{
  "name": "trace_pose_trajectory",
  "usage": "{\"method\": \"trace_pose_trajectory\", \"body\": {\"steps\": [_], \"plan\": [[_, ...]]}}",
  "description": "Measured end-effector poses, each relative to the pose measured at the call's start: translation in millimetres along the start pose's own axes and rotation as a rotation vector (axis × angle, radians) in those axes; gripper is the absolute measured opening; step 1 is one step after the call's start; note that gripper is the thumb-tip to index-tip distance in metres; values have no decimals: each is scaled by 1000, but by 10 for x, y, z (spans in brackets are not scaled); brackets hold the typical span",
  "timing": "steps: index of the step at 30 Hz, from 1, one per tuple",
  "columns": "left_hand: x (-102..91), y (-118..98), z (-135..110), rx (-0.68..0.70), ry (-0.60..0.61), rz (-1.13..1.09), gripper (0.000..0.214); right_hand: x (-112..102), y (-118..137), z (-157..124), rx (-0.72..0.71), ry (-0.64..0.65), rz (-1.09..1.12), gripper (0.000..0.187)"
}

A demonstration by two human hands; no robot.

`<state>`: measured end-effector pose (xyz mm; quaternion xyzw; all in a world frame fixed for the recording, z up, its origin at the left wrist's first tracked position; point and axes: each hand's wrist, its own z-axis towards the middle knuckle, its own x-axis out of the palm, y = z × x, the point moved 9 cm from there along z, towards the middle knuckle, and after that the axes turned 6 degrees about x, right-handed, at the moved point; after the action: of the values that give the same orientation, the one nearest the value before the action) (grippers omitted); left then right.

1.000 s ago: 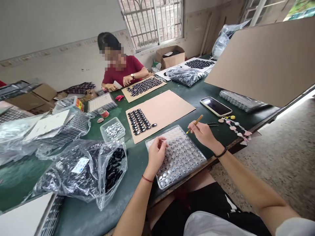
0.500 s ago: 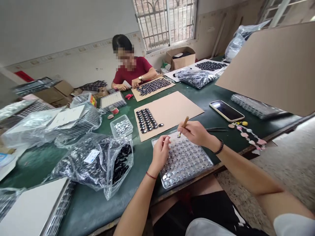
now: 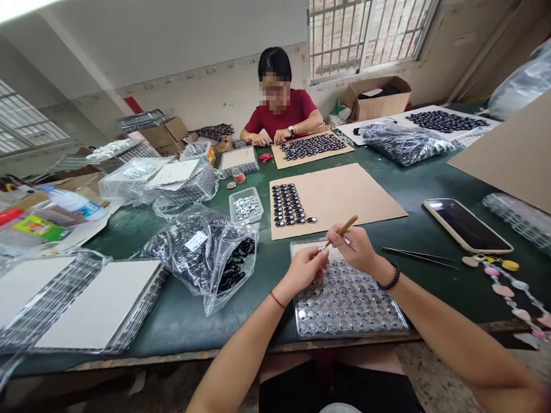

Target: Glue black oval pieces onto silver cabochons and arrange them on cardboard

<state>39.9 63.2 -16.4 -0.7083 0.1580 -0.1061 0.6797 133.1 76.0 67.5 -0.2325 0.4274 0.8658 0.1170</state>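
- One clear plastic tray (image 3: 352, 333) lies flat at the near edge of the green counter (image 3: 181, 324), with round silvery pieces (image 3: 344, 314) in rows over most of it.
- The left hand (image 3: 306, 268) is over the tray's far left part, its thumb and forefinger bent towards the lower tip of a slim brown stick (image 3: 348, 225); whether they pinch anything small, I cannot tell.
- The right hand (image 3: 356, 250) is just beside it, fingers clamped on the stick, which slants with its upper end to the right.
- Right of that hand, metal tweezers (image 3: 419, 257) lie on the counter, near a phone (image 3: 467, 225) and a strap of pastel beads (image 3: 503, 291).
- Left of the tray is an open clear bag (image 3: 172, 252) of black pieces, bearing a white label.
- Beyond the tray, a brown cardboard sheet (image 3: 353, 198) carries black ovals (image 3: 286, 205) in rows along its left side.
- Left of the sheet, a small clear box (image 3: 232, 202) holds silvery bits.
- Across the counter, a person in a red top (image 3: 279, 117) has both hands near another sheet covered with dark pieces (image 3: 312, 146).
- Farthest back, an open cardboard box (image 3: 384, 108) is below a barred window (image 3: 340, 43).
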Motion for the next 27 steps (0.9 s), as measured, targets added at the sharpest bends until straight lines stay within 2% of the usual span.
{"method": "trace_pose_trajectory", "body": {"steps": [6,15,20,24,27], "plan": [[-105,-22,11,12,-90,32,41,77,45,-30,8,-5,45,27],[-224,-120,31,119,-166,89,37,63,37,-67,33,-12,78,28],[-314,-175,16,155,-238,193,34,24,86,-64,25,-60,17,27],[-306,-195,14,178,-229,262,33,-25,10,-71,80,-126,-40,29],[-345,-216,12,181,-266,342,32,-4,-94,-77,144,-115,-72,30]]}}
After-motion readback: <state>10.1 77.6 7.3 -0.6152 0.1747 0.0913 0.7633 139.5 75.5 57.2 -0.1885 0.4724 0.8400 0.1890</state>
